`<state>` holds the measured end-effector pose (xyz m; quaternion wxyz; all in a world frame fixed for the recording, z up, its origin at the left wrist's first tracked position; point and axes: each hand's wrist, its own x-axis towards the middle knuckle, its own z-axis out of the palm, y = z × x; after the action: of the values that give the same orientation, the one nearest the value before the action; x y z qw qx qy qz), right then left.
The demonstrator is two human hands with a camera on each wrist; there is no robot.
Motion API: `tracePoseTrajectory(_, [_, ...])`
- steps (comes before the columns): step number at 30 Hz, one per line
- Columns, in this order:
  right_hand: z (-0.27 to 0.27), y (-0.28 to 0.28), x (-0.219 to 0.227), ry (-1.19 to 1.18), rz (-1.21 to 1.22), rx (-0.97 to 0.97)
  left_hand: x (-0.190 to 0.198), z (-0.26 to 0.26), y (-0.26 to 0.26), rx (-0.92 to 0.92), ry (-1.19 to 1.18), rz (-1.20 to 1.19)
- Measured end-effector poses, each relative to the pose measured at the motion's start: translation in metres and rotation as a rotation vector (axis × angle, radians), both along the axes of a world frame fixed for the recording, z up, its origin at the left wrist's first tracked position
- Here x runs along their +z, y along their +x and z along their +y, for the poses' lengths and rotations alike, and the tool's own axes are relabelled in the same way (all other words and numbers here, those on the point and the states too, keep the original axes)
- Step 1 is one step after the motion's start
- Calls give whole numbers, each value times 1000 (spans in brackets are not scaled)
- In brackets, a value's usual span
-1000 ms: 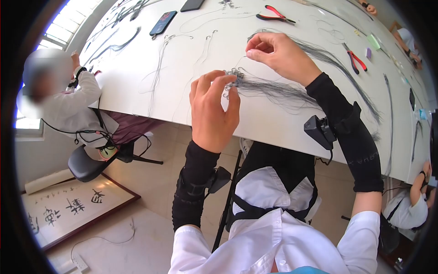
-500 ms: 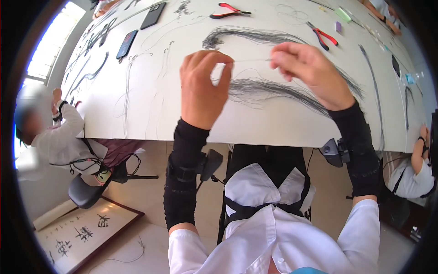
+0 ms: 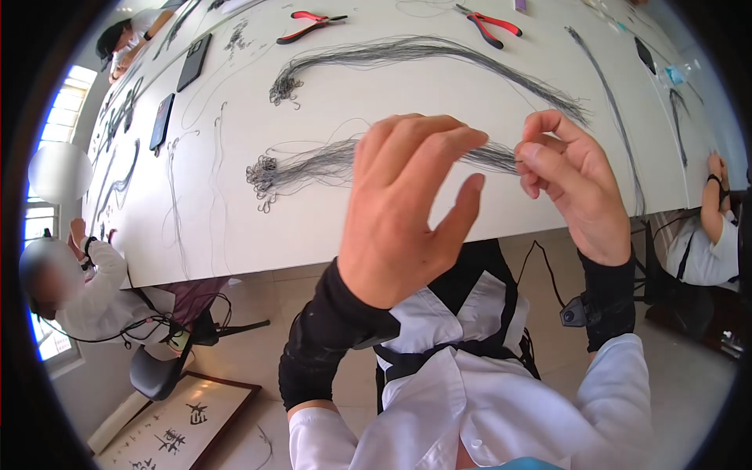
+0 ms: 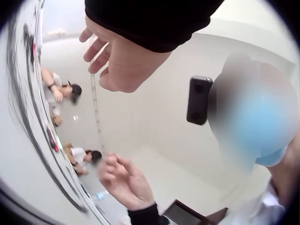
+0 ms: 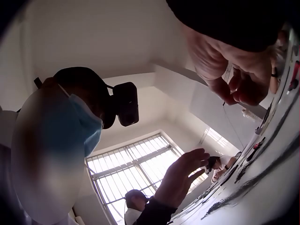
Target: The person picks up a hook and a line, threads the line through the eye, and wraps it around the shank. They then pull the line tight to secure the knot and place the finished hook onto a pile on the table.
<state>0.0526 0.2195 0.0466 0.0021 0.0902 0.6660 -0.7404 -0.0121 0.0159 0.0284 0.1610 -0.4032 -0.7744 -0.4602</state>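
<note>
My left hand [image 3: 399, 204] is held over the nearer bundle of dark lines [image 3: 317, 163], thumb and fingers spread apart with nothing between them. To its right, my right hand [image 3: 576, 180] pinches a thin line between thumb and fingertips. In the right wrist view that fine line [image 5: 230, 119] trails down from the fingertips. A tangle of fish hooks [image 3: 264, 174] forms the left end of the nearer bundle. The left wrist view shows both the left hand [image 4: 124, 63] and the right hand [image 4: 126, 183] raised beside the table.
A second bundle of dark lines [image 3: 407, 51] with hooks [image 3: 283, 86] lies farther back. Red-handled pliers [image 3: 309, 26] and another pair of pliers [image 3: 492, 25] lie beyond it. Phones [image 3: 162, 121] and loose lines [image 3: 174, 204] are at the left. Other people sit around the table [image 3: 258, 243].
Half a second ago a thin line stretched between both hands; now the left fingers have spread off it. Both hands have moved right along the nearer bundle, and the head view has shifted right.
</note>
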Motion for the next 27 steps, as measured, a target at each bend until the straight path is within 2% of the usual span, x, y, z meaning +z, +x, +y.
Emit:
tracePoseTrajectory(8, [-1, 5, -6, -59, -20, 110, -14, 14, 4, -75, 48, 0])
tracePoseTrajectory(11, [-8, 8, -9, 8, 64, 94, -13, 13, 9, -61, 114, -234])
tracePoseTrajectory(15, [-8, 10, -15, 138, 105, 116, -14, 11, 11, -78, 120, -322])
tracePoseTrajectory(24, [-13, 12, -10, 168, 77, 73, -19, 12, 11, -28, 171, -185])
tracePoseTrajectory(27, [-14, 13, -9, 152, 34, 72, -15, 10, 12, -33, 116, -160])
